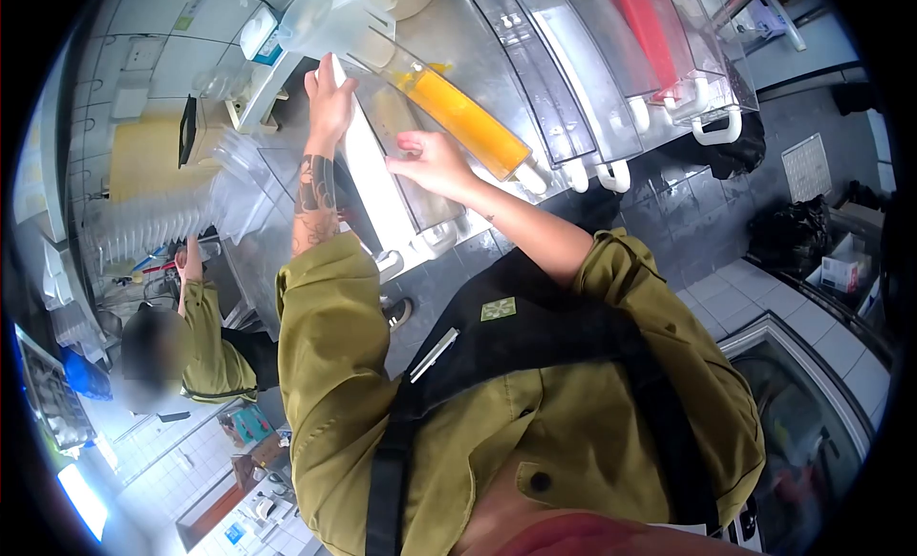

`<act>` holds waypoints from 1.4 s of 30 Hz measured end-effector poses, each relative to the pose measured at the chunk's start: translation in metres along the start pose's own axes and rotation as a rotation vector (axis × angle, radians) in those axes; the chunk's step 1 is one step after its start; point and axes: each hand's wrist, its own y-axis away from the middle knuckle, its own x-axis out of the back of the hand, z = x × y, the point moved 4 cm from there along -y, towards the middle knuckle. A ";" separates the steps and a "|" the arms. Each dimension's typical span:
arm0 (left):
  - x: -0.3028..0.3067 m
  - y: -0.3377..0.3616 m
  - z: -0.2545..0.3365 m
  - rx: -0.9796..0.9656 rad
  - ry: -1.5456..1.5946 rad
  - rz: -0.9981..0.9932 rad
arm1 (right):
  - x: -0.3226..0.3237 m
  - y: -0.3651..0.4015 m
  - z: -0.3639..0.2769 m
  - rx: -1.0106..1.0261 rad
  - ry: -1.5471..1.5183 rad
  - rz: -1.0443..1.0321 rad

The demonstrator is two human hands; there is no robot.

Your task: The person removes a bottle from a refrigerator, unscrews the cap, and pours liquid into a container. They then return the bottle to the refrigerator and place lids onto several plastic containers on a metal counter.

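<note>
My left hand [330,99] is at the far end of a long white container [368,164], its fingers closed round the edge. Just beyond those fingers is a clear plastic jug [320,21]. My right hand [435,164] is over a long clear container [430,207] beside the white one, with fingers loosely bent and apart; nothing shows in them. To the right of that hand lies a long container of orange-yellow liquid [468,121], with yellow smears near its far end.
More long clear containers [535,74] with white handles line the metal counter [435,26], one holding something red [645,31]. Stacked clear plastic containers [158,207] stand at left. A co-worker in an olive shirt [220,351] is nearby. Black bags [788,231] are at right.
</note>
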 end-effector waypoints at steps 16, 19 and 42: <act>0.009 0.020 0.029 0.154 -0.316 -0.052 | -0.067 0.045 -0.077 0.215 0.015 -0.351; 0.007 0.012 0.028 0.167 -0.312 -0.049 | -0.071 0.047 -0.075 0.333 0.096 -0.324; 0.070 -0.301 0.072 0.035 -0.510 0.186 | 0.191 0.159 -0.117 0.124 -0.516 -0.253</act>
